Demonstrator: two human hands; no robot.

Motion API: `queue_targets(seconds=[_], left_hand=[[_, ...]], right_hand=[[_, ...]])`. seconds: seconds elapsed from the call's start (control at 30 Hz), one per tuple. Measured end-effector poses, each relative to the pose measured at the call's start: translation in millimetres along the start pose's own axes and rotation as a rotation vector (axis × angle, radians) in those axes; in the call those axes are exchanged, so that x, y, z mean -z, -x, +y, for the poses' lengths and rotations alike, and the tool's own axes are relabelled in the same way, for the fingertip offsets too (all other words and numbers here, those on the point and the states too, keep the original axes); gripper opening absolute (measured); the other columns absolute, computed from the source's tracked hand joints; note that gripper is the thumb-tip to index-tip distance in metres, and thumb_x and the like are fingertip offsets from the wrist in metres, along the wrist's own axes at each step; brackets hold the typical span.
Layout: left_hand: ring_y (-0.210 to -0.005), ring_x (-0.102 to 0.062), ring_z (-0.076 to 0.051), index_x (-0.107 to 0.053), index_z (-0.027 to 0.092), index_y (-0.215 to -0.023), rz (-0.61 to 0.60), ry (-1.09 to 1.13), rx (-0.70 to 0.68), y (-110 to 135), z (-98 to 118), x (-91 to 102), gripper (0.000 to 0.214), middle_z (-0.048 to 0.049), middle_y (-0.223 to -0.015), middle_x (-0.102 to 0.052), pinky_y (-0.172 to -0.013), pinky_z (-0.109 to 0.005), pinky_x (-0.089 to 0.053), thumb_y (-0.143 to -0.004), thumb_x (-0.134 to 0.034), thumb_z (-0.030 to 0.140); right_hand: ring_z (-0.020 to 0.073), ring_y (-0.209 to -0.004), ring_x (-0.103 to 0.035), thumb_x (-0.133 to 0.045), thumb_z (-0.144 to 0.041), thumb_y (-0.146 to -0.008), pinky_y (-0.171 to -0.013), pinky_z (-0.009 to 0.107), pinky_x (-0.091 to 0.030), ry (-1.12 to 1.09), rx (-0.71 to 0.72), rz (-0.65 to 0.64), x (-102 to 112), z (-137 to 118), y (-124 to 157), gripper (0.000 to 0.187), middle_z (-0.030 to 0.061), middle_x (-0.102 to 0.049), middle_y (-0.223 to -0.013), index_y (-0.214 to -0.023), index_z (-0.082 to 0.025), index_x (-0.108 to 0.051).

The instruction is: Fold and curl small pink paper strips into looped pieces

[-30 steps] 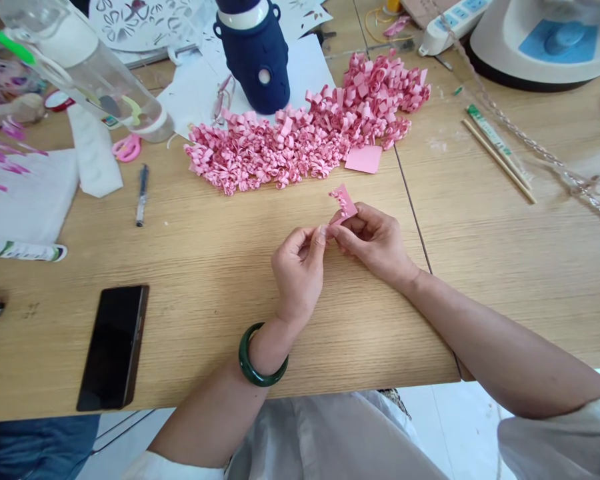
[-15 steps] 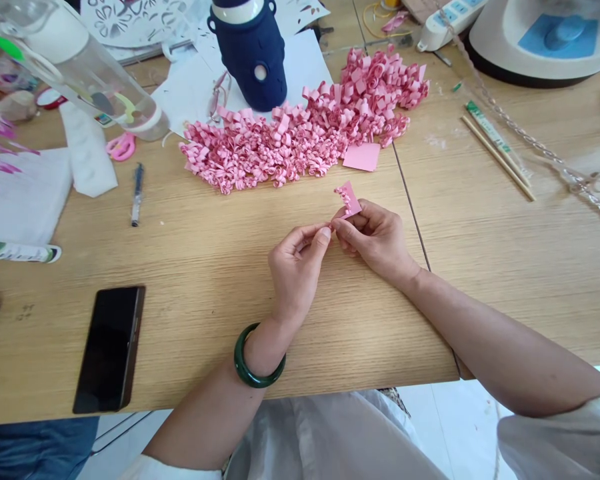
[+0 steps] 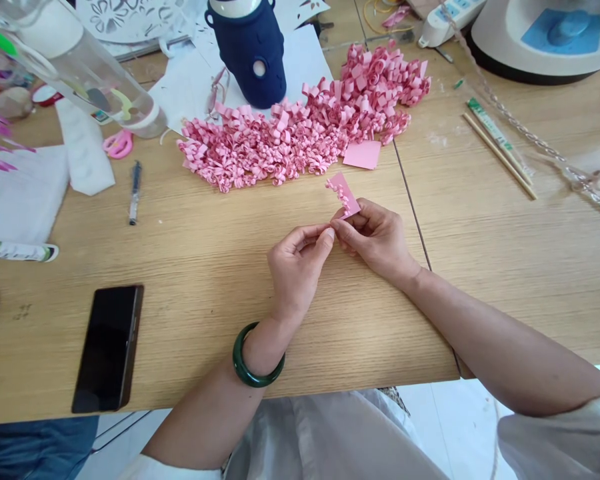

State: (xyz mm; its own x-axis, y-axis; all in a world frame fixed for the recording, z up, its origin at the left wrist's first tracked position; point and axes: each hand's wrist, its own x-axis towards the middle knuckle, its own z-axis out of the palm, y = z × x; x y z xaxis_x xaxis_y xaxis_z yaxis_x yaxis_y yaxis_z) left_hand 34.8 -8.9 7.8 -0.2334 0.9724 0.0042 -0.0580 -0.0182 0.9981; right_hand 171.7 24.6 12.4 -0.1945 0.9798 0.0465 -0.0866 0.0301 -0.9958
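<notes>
A small pink paper piece with a row of curled strips along its left edge stands up between my hands. My right hand grips its lower end between thumb and fingers. The thumb and fingertips of my left hand are pinched together at the paper's bottom corner, meeting the right fingertips; what lies inside that pinch is mostly hidden. Beyond them stretches a long heap of curled pink paper strips. A flat pink paper square lies against the heap's near edge.
A dark blue cup stands behind the heap, with a clear bottle to its left. Pink scissors, a pen and a phone lie at left. Wooden sticks and a braided cord are at right.
The pink paper piece has tilted a little further to the left, showing more of its curled edge. Both hands stay in nearly the same place.
</notes>
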Motion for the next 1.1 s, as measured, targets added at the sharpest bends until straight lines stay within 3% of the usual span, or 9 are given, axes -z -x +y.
queue_targets(seconds=[0.27,0.53,0.77,0.97,1.1], left_hand=[[-0.075,-0.074,-0.015,-0.078,0.018,-0.083,0.004,-0.056,-0.043,-2,-1,1.1,0.014,-0.0026,-0.083,-0.08,-0.075,-0.026,-0.06,-0.086,-0.077,0.032],[-0.076,-0.074,-0.014,-0.078,0.018,-0.083,0.008,-0.059,-0.054,-2,-1,1.2,0.012,-0.0027,-0.083,-0.081,-0.075,-0.025,-0.06,-0.086,-0.075,0.03],[-0.067,-0.069,-0.012,-0.073,0.018,-0.072,0.074,-0.165,-0.08,-2,6,-0.7,0.012,0.0003,-0.072,-0.077,-0.066,-0.022,-0.055,-0.083,-0.075,0.024],[-0.071,-0.069,-0.013,-0.077,0.018,-0.079,0.048,-0.121,-0.07,-3,6,-0.2,0.011,-0.0002,-0.077,-0.078,-0.07,-0.023,-0.056,-0.086,-0.072,0.024],[-0.077,-0.07,-0.013,-0.078,0.018,-0.08,0.045,-0.066,-0.043,-3,4,1.0,0.014,-0.0005,-0.081,-0.077,-0.075,-0.023,-0.056,-0.088,-0.069,0.025]], right_hand=[[0.0081,-0.055,-0.044,-0.081,-0.05,-0.084,-0.046,0.022,-0.033,0.014,-0.002,0.005,0,1,1,0.036,-0.004,-0.056,-0.064,-0.083,-0.02,-0.061],[0.0077,-0.054,-0.045,-0.078,-0.048,-0.086,-0.047,0.022,-0.035,0.017,0.018,0.004,-1,0,1,0.034,-0.0038,-0.057,-0.065,-0.083,-0.019,-0.061],[0.0074,-0.051,-0.049,-0.079,-0.047,-0.087,-0.049,0.021,-0.041,0.003,0.032,-0.037,-1,1,4,0.035,-0.0045,-0.059,-0.06,-0.081,-0.017,-0.062],[0.0115,-0.061,-0.061,-0.077,-0.054,-0.087,-0.057,0.024,-0.051,0.043,0.064,-0.041,-2,9,2,0.037,0.0,-0.068,-0.072,-0.088,-0.019,-0.065],[0.0139,-0.069,-0.067,-0.077,-0.048,-0.088,-0.063,0.026,-0.053,0.136,0.101,-0.036,-1,12,1,0.032,0.0029,-0.074,-0.08,-0.093,-0.019,-0.065]])
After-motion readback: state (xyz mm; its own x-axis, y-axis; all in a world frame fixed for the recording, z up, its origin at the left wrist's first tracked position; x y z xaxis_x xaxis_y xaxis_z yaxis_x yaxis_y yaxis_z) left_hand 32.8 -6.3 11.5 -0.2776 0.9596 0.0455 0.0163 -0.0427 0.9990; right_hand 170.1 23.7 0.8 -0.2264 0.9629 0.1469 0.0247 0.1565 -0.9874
